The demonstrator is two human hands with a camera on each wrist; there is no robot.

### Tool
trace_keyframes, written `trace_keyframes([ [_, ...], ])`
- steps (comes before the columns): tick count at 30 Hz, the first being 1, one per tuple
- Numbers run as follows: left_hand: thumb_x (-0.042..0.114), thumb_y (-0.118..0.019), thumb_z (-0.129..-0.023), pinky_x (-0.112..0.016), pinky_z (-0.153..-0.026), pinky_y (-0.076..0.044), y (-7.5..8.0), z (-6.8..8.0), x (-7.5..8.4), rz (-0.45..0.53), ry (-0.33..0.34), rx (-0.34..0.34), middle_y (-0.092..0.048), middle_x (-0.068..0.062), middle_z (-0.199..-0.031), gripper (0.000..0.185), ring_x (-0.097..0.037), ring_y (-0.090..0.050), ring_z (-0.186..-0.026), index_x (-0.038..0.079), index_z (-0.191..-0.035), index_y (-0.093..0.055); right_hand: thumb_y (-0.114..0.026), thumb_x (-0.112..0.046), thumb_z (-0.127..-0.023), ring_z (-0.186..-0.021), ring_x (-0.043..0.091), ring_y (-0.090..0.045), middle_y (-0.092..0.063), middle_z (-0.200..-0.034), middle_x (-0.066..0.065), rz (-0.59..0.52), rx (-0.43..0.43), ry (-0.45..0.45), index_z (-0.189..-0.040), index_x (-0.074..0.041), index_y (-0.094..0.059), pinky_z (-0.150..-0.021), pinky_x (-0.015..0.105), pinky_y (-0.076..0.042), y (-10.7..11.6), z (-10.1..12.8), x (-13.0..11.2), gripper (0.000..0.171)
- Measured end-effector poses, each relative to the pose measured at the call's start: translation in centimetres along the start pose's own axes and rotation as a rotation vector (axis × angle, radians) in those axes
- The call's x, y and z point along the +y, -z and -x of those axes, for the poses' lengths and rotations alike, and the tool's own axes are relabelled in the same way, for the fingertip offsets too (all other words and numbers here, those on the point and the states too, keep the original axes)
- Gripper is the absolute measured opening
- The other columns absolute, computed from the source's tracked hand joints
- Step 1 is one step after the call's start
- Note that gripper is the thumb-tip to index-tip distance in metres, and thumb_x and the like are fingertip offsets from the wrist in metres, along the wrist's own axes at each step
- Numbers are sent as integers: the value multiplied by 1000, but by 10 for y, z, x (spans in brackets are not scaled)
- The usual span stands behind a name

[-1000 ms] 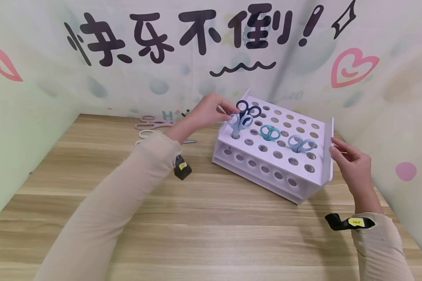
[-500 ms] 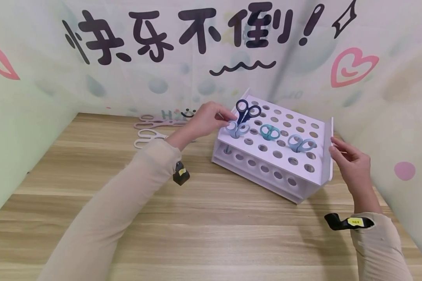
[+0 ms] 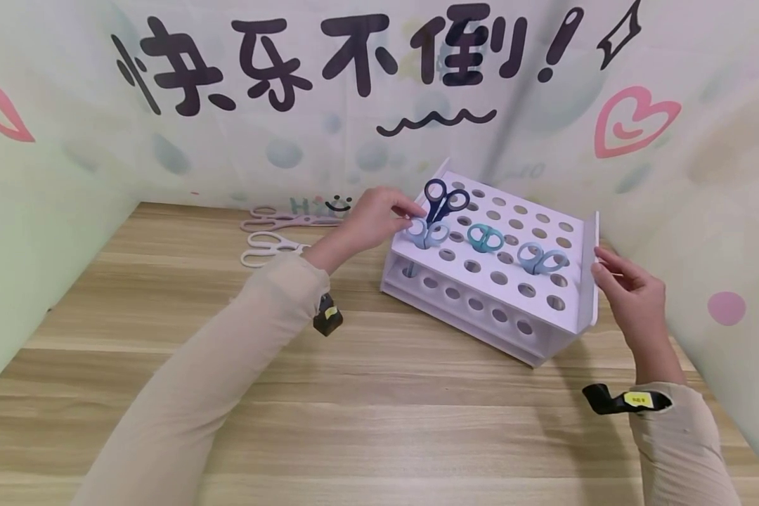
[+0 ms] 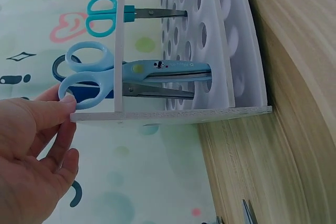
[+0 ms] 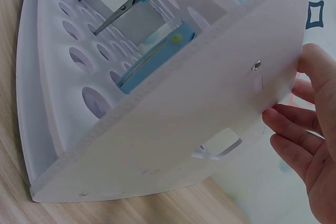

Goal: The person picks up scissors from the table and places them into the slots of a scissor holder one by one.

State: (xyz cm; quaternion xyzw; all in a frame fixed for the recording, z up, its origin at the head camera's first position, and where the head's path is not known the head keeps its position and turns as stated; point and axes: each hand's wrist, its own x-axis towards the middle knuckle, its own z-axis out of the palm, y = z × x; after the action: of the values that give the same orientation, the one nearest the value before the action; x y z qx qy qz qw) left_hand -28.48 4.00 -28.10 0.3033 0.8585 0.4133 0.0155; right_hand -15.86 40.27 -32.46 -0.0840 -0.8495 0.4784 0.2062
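Note:
A white rack with rows of round holes [image 3: 506, 294] stands on the table at the right, slightly angled. My left hand [image 3: 376, 219] pinches a finger loop of light blue scissors [image 4: 149, 67] between thumb and fingers. The scissors stand upright in the front left corner hole, their covered blades reaching the lower shelf. Just behind are navy scissors [image 3: 440, 209], and teal scissors [image 3: 486, 242] and a second light blue pair [image 3: 536, 264] sit further right. My right hand [image 3: 637, 299] holds the rack's right side panel [image 5: 178, 119] by its edge, fingertips on the outer face.
Pink scissors [image 3: 284, 221] and white scissors [image 3: 267, 242] lie on the wooden table [image 3: 354, 422] at the back left, partly hidden by the left arm. A printed cloth wall [image 3: 348, 161] stands close behind the rack, and another side wall [image 3: 727, 232] is at the right.
My left hand has lowered the light blue scissors deeper into the corner hole, mostly before the half-second frame. Since then it barely moves. My right hand keeps its place on the panel.

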Motion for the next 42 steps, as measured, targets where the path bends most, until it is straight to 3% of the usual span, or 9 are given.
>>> trace_keyframes([
  [10,-5,-62,-83,-22,-83,-44,-1,-2,-1,9,1,10,-63,-6,-103,26,-16,-55,-94,6,-106,-69,-59,-20,-90,-86,0,-53,-54,-106,-20,-2,-2,1,-129,-8,-53,-69,6,-44,-1,-1,0,41],
  [16,-4,-61,-84,-29,-87,-44,-2,-2,-3,29,-4,23,-63,-6,-105,25,-17,-54,-95,5,-106,-68,-59,-17,-89,-85,0,-54,-56,-104,-19,-43,-1,13,-127,-7,-54,-69,6,-44,-1,-1,0,40],
  [25,-4,-61,-83,-25,-85,-44,5,3,-6,57,-14,56,-63,-6,-105,26,-16,-55,-94,6,-106,-68,-59,-19,-90,-86,1,-53,-55,-105,-19,-27,5,14,-128,-6,-53,-69,6,-44,-2,-1,0,40],
  [34,-5,-59,-83,-27,-83,-46,18,13,-24,98,-29,120,-65,-8,-105,23,-17,-56,-92,3,-103,-68,-58,-20,-90,-87,2,-51,-54,-106,-18,-21,7,-7,-129,-8,-53,-68,6,-44,-4,0,0,41],
  [42,1,-60,-86,-29,-82,-47,30,26,-46,116,33,130,-64,-12,-103,20,-21,-57,-91,-1,-104,-67,-59,-19,-90,-87,3,-51,-56,-104,-17,-65,23,-4,-127,-8,-55,-68,6,-44,-3,1,1,39],
])
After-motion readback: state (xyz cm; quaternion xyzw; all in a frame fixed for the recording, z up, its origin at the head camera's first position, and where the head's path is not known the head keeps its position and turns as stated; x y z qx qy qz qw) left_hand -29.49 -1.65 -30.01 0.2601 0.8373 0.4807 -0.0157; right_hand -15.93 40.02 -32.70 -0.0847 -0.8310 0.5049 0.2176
